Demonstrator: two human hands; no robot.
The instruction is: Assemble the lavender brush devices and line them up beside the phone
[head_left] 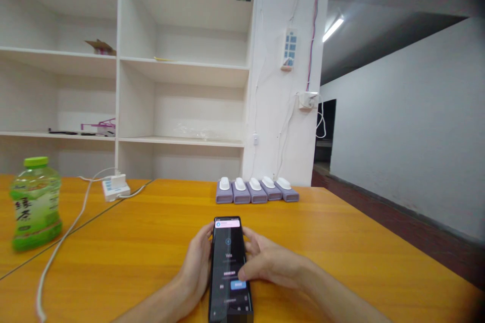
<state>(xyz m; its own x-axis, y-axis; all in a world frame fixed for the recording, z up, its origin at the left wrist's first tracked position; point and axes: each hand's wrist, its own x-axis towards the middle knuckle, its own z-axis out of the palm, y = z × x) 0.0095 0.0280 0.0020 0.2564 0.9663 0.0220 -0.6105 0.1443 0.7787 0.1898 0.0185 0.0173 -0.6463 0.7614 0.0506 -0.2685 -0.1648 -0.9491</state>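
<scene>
A black smartphone with a lit screen is held upright over the table, low in the middle of the head view. Round its left edge is my left hand, its fingers partly hidden behind the phone. My right hand grips the right edge, and its thumb lies on the screen just above a blue button. A pink and white banner shows at the top of the screen. Beyond the phone, several purple boxes stand in a row, each with a white rounded object on top.
An orange wooden table spans the front. On its left stand a green-capped bottle and a white power strip with a trailing white cable. White shelves rise behind; a socket strip hangs on the pillar.
</scene>
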